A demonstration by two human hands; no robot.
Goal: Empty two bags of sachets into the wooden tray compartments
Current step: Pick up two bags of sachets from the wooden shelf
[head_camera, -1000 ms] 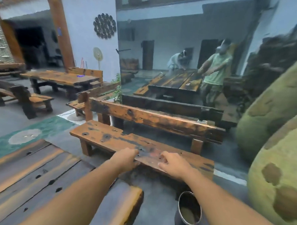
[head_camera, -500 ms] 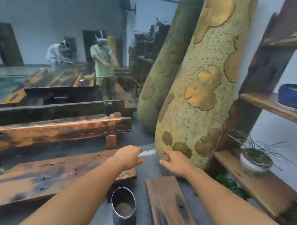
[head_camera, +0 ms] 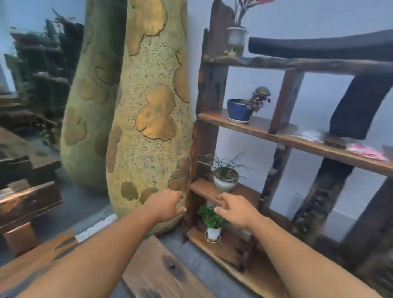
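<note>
At nine o'clock a dark, weathered plank bench (head_camera: 22, 200) stands on the grey floor. Beside it, from ten toward twelve, rises a tall gourd-shaped sculpture of speckled yellow stone with ochre patches (head_camera: 147, 124). Low in the middle, near six o'clock, the left hand (head_camera: 167, 205) is held out in front of the sculpture's foot, fingers loosely curled and grasping nothing. Just right of it the right hand (head_camera: 235, 211) is held forward likewise, released, fingers slack and with nothing in them, before the lower boards of a rough dark-wood shelf unit (head_camera: 211, 82). That shelf unit carries potted plants, among them a round blue ceramic pot (head_camera: 238, 110) at one o'clock. Farther along the same middle board, at three o'clock, lie a blurred whitish packet (head_camera: 312, 136) and a blurred pink-and-white packet (head_camera: 367, 151). These look like the two bags of sachets, well apart from both hands. No wooden tray with compartments can be made out for certain. As I judge it, nothing has yet been emptied, and the step in hand is the approach to fetch the bags. The next move calls for raising the hands toward three o'clock, taking up the packets, and finding the tray before any emptying.
</note>
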